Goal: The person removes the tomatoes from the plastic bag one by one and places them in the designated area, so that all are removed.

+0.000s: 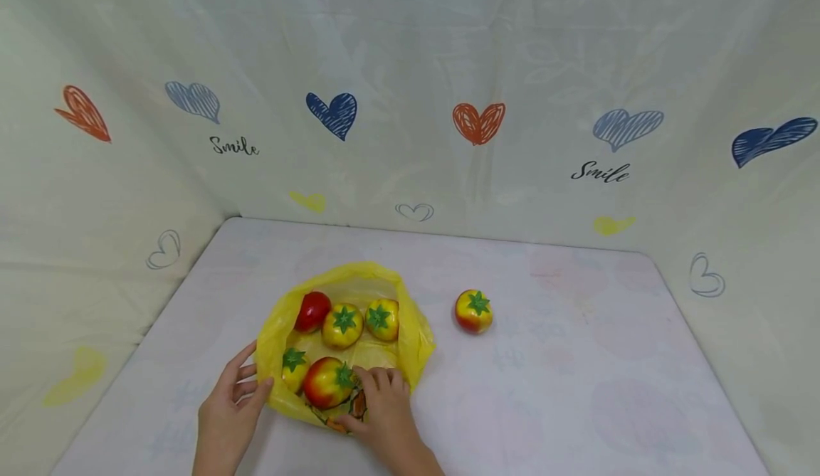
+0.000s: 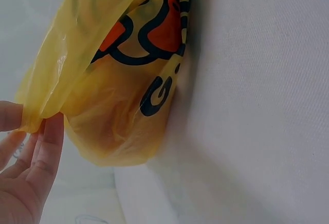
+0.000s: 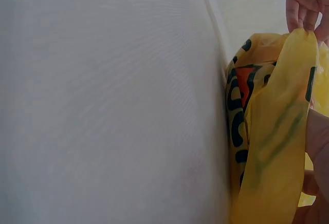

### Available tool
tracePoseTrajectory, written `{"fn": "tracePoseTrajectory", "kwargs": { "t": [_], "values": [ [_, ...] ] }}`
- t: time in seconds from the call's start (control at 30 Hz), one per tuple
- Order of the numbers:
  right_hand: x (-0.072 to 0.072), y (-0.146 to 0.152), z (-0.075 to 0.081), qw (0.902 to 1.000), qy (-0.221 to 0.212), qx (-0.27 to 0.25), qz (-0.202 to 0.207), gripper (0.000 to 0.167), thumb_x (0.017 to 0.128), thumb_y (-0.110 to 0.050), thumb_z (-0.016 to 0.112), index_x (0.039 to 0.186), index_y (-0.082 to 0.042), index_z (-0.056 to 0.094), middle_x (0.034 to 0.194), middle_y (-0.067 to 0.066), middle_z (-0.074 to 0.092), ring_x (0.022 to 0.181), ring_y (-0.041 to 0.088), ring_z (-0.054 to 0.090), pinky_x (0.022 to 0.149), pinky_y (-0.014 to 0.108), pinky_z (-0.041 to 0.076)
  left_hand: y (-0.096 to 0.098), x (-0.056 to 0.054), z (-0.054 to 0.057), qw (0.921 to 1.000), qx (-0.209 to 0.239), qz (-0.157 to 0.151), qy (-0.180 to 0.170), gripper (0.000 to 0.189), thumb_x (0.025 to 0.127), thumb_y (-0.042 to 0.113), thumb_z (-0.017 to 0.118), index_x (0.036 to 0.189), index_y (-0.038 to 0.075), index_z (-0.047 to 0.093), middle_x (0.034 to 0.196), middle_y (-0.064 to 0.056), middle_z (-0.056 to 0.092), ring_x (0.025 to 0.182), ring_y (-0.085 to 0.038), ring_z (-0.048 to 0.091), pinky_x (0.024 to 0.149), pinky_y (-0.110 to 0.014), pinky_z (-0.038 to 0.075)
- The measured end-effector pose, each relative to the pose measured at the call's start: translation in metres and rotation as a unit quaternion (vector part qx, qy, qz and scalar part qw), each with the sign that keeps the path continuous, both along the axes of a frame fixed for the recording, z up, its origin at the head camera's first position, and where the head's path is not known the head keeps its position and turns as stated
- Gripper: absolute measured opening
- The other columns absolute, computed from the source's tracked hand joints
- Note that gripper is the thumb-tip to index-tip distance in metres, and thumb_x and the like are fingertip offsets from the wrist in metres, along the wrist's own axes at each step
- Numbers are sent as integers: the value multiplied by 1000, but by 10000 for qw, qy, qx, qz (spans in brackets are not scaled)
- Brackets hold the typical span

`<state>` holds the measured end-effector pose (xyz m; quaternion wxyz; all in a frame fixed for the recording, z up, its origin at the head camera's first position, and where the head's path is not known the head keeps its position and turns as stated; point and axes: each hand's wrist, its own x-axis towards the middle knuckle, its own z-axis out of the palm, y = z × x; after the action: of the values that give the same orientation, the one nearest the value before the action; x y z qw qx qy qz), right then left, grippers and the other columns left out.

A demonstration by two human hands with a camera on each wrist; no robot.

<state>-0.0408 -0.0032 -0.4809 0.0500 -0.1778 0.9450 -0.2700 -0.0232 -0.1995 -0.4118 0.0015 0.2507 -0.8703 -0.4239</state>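
Observation:
A yellow plastic bag point(image 1: 419, 341) with dark and orange printing lies open-mouthed on the table. Inside are several glossy toy fruits in red and yellow; most show a green star-shaped leaf cap. My left hand point(image 1: 232, 401) pinches the bag's left rim between thumb and fingers, also seen in the left wrist view as a hand point(image 2: 31, 167) at the edge. Over the near right rim reaches my right hand point(image 1: 387, 412), fingers bent and spread from the thumb. Its fingertips are right at the leaf cap of the nearest red-and-yellow toy fruit point(image 1: 323, 382). In the right wrist view the bag wall partly hides this hand.
One more red-and-yellow toy fruit point(image 1: 472, 312) sits on the white table point(image 1: 576, 369), right of the bag. Pale curtains point(image 1: 410, 49) printed with hearts and the word Smile stand behind and at both sides of the table.

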Motion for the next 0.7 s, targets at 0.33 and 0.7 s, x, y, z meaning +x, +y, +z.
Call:
{"fn": "tracePoseTrajectory", "kwargs": {
  "t": [0.33,0.7],
  "values": [
    [-8,-20,2,9981,95,536,-291,87,71,-81,41,132,-19,47,113,2,53,98,23,40,72,33,27,-8,-3,-19,9997,-208,66,49,63,88,16,63,144,21,34,115,-18,56,90,-23,60,77,-42,56],
    [-20,-29,10,9975,-328,487,-390,83,63,-84,51,129,-34,48,100,3,47,88,24,36,70,37,27,-3,1,0,10000,-70,-29,-58,60,90,10,59,144,14,33,118,-23,55,95,-29,60,80,-37,56]
  ]
}}
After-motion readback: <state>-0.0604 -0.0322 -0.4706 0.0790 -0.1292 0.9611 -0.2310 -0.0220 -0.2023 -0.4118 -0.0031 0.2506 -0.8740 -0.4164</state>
